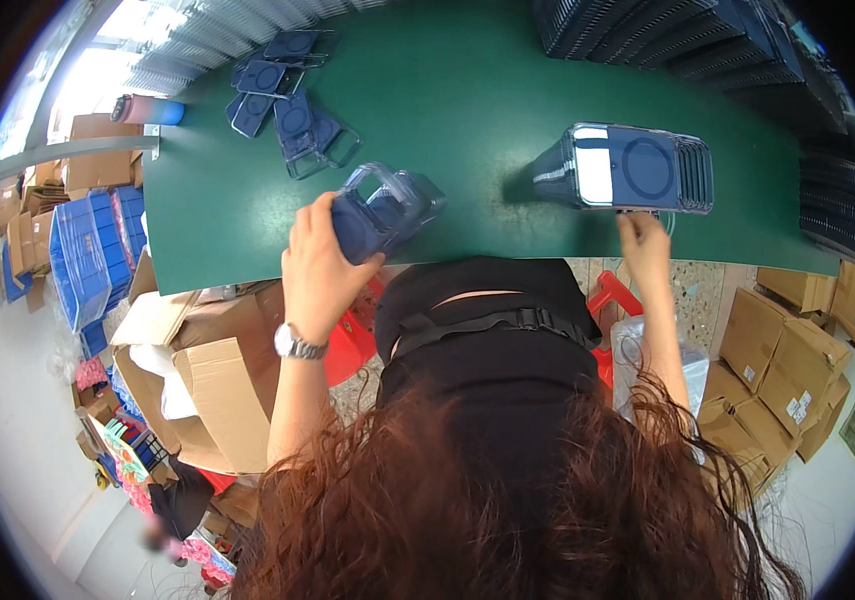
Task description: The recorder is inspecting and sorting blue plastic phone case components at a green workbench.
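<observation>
My left hand (315,272), with a watch on the wrist, grips a short stack of dark blue phone cases in clear shells (387,210) at the near edge of the green table (467,90). My right hand (643,248) reaches up to a longer stack of the same cases (627,166) lying on its side. Its fingertips touch the near edge of that stack; I cannot see whether they pinch it. Several loose blue cases (287,100) lie scattered at the far left of the table.
Black stacked trays (707,35) line the table's far right. Open cardboard boxes (217,380) and blue crates (87,250) stand on the floor at left, more cartons (787,370) at right. A red stool (612,295) is under me.
</observation>
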`<state>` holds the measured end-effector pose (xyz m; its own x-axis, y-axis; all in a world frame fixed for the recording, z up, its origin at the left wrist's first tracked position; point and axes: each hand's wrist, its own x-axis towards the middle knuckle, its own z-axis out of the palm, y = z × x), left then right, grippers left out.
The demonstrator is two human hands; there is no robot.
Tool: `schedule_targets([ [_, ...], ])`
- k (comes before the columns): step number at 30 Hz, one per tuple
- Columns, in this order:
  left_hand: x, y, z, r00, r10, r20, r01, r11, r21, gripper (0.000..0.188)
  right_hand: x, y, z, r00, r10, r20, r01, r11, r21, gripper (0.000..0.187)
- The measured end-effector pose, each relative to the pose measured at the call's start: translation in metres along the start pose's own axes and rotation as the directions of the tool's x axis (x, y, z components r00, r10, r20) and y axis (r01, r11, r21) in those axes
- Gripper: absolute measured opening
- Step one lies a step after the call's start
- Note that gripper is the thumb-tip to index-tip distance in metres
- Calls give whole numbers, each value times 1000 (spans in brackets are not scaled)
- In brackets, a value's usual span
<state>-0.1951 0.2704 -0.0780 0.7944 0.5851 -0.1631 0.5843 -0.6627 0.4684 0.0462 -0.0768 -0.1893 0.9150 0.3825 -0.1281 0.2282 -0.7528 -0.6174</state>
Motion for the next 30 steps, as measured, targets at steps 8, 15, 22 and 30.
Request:
schedule_targets([
  [8, 13, 6, 32, 983, -109, 149, 54, 942, 332, 84, 41, 70, 12, 999, 31, -13, -34, 887, -461, 23],
  [15, 7, -11, 39, 982, -125, 139, 82, 956, 281, 86, 43, 77, 26, 989, 144, 37, -110, 877, -468, 24],
  [22, 6, -11, 37, 980, -127, 151, 82, 958, 275, 86, 34, 85, 24, 1000, 12, -20, -20, 907, -420, 24],
  [30, -4, -1, 8, 991, -110, 76, 122, 976, -178, 90, -14, 19, 8, 993, 118, 0, -110, 928, 357, 17],
])
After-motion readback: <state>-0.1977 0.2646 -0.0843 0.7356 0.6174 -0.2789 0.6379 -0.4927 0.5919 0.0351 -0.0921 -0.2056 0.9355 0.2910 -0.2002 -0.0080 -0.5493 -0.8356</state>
